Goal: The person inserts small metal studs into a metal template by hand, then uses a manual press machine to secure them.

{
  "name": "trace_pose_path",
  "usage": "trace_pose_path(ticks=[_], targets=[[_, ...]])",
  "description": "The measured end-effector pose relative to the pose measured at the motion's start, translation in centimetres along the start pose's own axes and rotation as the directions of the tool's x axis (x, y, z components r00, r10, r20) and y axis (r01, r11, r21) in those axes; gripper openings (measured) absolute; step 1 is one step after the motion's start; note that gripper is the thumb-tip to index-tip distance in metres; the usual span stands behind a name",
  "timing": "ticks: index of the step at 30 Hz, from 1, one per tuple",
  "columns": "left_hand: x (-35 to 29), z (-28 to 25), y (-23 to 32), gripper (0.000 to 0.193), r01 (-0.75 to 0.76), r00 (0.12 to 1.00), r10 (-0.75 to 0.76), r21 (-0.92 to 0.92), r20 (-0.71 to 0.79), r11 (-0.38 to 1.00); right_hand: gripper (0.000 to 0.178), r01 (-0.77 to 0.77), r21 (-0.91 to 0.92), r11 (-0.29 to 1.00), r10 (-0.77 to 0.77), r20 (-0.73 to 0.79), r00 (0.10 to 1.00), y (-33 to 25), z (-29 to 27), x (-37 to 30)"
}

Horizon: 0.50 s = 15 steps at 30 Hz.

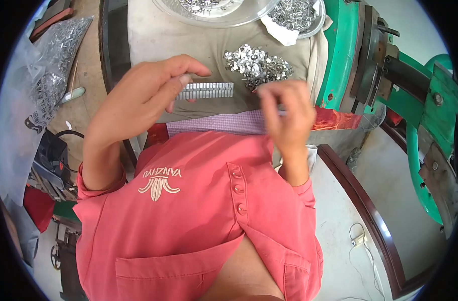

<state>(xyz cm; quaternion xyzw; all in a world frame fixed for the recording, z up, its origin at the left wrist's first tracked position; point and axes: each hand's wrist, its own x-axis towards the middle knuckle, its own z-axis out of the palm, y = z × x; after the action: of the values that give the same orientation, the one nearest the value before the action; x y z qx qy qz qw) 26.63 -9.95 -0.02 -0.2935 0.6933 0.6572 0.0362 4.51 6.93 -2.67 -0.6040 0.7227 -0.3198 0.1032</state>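
My left hand [138, 93] is closed around one end of a slim metal strip [209, 90], thumb and fingers gripping its left part. Ridges or small silvery pieces line the strip in two rows; whether they are separate parts cannot be made out. Just right of it, my right hand [291, 108] is curled at the near edge of a heap of small shiny metal pieces [259, 62]. Its thumb and fingertips come together, somewhat blurred, and anything between them is hidden. The heap lies on a beige cloth [163, 35] in front of me.
Beyond the heap stand a clear plastic basin [229, 20] and a bowl [319, 25] of small metal parts. A green machine [342, 55] borders the right side. On the left, a plastic bag [68, 50] of metal parts lies on a wooden surface [91, 65].
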Motion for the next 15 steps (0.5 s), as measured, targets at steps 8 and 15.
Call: trace_pose_path(ticks=[8, 15], targets=[[4.2, 7.3, -0.8, 0.027, -0.210, 0.977, 0.214, 0.171, -0.006, 0.963, 0.011, 0.077, -0.121, 0.990, -0.102, -0.222, 0.970, 2.7, -2.0, 7.2], [4.5, 8.7, -2.0, 0.021, -0.134, 0.986, 0.153, 0.241, -0.061, 0.961, 0.025, 0.123, 0.083, 0.989, -0.133, 0.132, 0.982, 1.4, -1.8, 0.6]])
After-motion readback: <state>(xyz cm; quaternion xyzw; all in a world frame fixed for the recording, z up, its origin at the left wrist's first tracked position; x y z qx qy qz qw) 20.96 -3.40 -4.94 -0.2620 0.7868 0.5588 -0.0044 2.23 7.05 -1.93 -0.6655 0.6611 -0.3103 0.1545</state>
